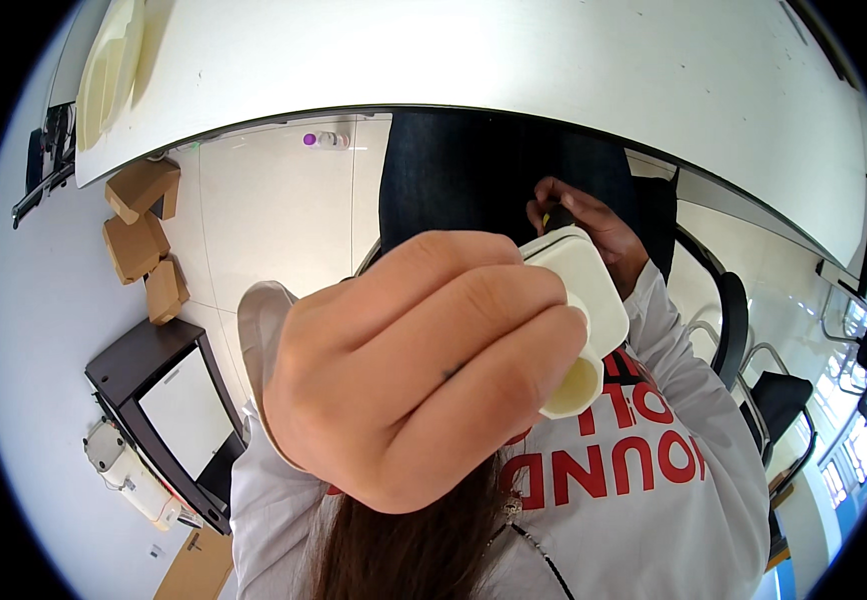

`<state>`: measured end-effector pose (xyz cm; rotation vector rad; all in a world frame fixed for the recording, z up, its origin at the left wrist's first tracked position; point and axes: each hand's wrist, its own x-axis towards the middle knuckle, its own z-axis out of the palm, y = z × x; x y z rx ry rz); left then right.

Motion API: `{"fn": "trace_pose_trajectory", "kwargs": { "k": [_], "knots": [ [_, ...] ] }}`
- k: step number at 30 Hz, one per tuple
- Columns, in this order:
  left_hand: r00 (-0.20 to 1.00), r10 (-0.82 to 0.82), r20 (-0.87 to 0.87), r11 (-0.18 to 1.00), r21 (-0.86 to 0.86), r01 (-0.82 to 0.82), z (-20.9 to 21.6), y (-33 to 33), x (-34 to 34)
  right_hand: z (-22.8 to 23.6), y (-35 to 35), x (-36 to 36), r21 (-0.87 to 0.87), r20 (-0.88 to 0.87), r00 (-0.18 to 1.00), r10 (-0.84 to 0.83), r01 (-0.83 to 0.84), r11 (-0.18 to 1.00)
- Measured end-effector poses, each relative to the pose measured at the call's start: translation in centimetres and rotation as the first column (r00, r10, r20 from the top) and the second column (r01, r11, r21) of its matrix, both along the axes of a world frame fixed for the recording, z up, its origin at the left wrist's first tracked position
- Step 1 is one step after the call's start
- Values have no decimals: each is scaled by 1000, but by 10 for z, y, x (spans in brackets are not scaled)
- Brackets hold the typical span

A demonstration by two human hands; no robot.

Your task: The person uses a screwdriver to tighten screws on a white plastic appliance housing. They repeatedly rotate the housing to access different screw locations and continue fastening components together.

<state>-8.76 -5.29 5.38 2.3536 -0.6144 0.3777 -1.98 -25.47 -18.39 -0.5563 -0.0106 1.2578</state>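
Close to the camera, my left hand (424, 360) is closed around a white plastic housing (599, 285). It has a rounded square body with a dark seam along one edge, and a short round collar with a cream hollow end sticks out beside my fingers. My fingers and the back of my hand hide the rest. Just beyond the housing, my right hand (609, 230) pinches a small black-and-yellow handle (557, 216). The handle's working end is hidden behind the housing, so I cannot tell whether it touches it.
A white table (434, 60) curves across the far side, with a cream tray (109, 75) at its left end. Open cardboard boxes (139, 245), a purple-capped bottle (327, 141) and a dark cabinet (144, 365) are to the left. Chairs (779, 400) are at right.
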Motion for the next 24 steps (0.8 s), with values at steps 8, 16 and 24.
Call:
{"fn": "trace_pose_trajectory", "kwargs": {
  "k": [8, 16, 24],
  "knots": [
    [999, 24, -22, 1000, -7, -24, 0, -1, 1, 15, 4, 1, -172, 0, 989, 150, -147, 974],
    [996, -30, -80, 996, -91, 23, -1, 11, 5, 11, 2, 2, -91, -51, 984, 168, -172, 981],
    [978, 65, -201, 945, -302, -125, -14, 47, -5, 8, -8, 2, 123, 6, 1000, -27, 26, 992]
  ]
}}
